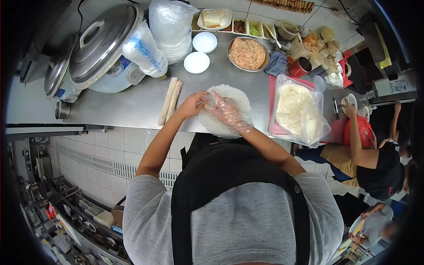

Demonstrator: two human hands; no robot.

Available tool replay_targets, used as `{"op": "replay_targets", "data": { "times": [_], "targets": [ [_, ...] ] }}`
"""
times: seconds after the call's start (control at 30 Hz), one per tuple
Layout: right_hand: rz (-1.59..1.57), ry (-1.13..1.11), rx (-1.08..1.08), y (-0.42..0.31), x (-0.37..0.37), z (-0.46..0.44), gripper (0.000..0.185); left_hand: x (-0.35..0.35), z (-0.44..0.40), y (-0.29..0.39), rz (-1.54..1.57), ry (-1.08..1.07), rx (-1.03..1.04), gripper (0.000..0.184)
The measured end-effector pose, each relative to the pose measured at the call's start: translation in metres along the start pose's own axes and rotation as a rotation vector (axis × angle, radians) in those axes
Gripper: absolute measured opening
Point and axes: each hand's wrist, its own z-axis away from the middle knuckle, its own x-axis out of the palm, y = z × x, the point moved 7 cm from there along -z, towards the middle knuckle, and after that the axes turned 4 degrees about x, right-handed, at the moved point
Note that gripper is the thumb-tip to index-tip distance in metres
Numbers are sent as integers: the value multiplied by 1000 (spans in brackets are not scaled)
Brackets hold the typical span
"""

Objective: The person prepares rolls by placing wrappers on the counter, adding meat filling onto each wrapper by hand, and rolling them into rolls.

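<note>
My left hand [193,105] is bare and reaches in at the left edge of a round, thin white sheet [237,99] that looks like rolled dough. Its fingers are bent together at the fingertips of my right hand; what they pinch is too small to make out. A clear plastic glove covers my right hand [226,113], which lies over the sheet with its fingers stretched out towards the left hand. Two pale rolling pins [171,101] lie side by side to the left of the sheet.
Behind stand two white bowls [196,62] and a metal bowl of minced filling [247,54]. On the right, a plastic tub [325,126] holds dough. Large lidded cookers [106,48] and plastic bags [170,31] stand at left. Another person [375,168] works further right.
</note>
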Motion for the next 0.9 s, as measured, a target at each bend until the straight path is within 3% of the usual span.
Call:
{"op": "replay_targets", "data": {
  "times": [0.03, 0.13, 0.27, 0.33, 0.43, 0.53, 0.7, 0.9],
  "targets": [
    [-136, -29, 113, 0, 3, -3, 83, 2, 1, -3, 1, 0, -2, 41],
    [21, 65, 1, 20, 27, -5, 76, 2, 4, -15, 98, 1, -46, 37],
    [15, 15, 105, 15, 24, -6, 72, 7, 8, -26, 101, -30, -97, 37],
    [-41, 127, 25, -3, 24, -11, 69, 6, 8, -32, 137, -12, -89, 38],
    [53, 102, -41, -6, 36, -18, 70, 0, 7, -35, 178, 22, -87, 42],
    [71, 123, -38, -5, 31, -21, 74, -2, 6, -28, 40, -1, 88, 51],
    [140, 125, 38, -15, 29, -23, 78, 12, 7, -44, 142, -118, -96, 62],
    [97, 65, -18, -14, 32, -19, 74, 11, 5, -36, 54, -107, -90, 64]
  ]
}}
